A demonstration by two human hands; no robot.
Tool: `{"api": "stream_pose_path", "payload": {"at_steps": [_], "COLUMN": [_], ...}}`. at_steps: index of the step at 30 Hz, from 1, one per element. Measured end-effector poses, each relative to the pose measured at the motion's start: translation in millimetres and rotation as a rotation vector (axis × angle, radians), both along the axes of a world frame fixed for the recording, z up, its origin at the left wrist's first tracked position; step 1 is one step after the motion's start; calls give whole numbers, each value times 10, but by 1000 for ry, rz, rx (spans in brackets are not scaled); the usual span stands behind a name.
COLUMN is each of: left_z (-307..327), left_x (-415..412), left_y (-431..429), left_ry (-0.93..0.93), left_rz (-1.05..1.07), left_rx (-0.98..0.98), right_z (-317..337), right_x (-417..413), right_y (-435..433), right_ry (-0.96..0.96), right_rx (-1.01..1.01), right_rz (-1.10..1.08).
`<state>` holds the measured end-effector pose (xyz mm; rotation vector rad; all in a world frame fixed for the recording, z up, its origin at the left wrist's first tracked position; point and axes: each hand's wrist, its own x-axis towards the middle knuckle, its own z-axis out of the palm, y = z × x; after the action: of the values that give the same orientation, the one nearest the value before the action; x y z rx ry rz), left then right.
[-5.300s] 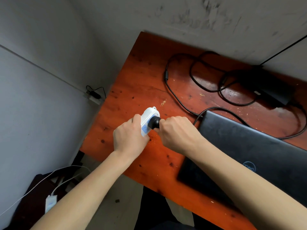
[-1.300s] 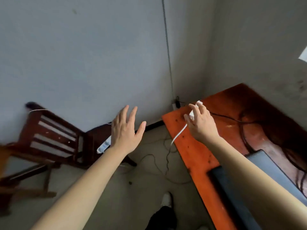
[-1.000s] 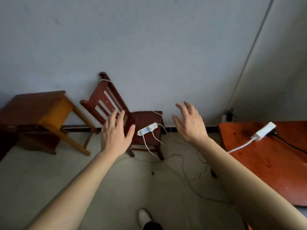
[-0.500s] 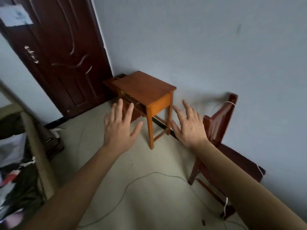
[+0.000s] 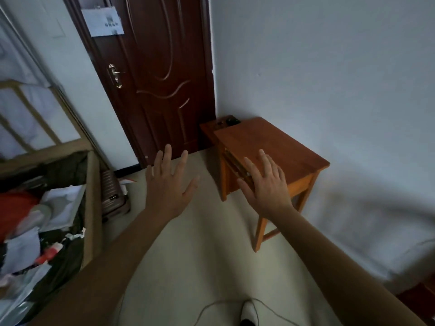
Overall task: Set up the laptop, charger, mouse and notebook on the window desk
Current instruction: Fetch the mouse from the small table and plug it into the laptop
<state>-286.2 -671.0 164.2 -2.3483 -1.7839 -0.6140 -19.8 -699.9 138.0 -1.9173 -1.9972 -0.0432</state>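
- Facing a small wooden desk (image 5: 282,147) by the dark door (image 5: 162,74), I hold my left hand (image 5: 168,184) and right hand (image 5: 266,184) out, fingers spread and empty.
- A dark object, possibly the mouse (image 5: 231,121), sits on the lower surface behind it, ahead and slightly right; I can't tell its long axis.
- My right hand is nearer.
- The notebook isn't in view.

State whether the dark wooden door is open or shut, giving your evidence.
Shut. The door sits flush in its frame, with no gap along the edge at the handle and nothing visible beyond it.
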Motion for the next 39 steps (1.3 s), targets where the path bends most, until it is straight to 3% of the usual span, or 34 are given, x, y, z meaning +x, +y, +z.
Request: {"api": "stream_pose_path", "payload": {"at_steps": [8,16,27,39], "left_z": [299,-63,-191,-443], "left_x": [164,-362,-863,-347], "left_y": [1782,3357,6093,8139], "left_ry": [15,12,45,137], "left_rz": [81,110,-65,-254], "left_rx": [50,11,-144,-219], "right_z": [183,20,-53,-290], "right_x": [211,-250,-774,-412], "right_y": [2012,3656,5734,7279], "right_ry": [55,6,-20,-5], "right_rx": [-16,-45,-52,-102], "right_rz": [35,72,-158,-336]}}
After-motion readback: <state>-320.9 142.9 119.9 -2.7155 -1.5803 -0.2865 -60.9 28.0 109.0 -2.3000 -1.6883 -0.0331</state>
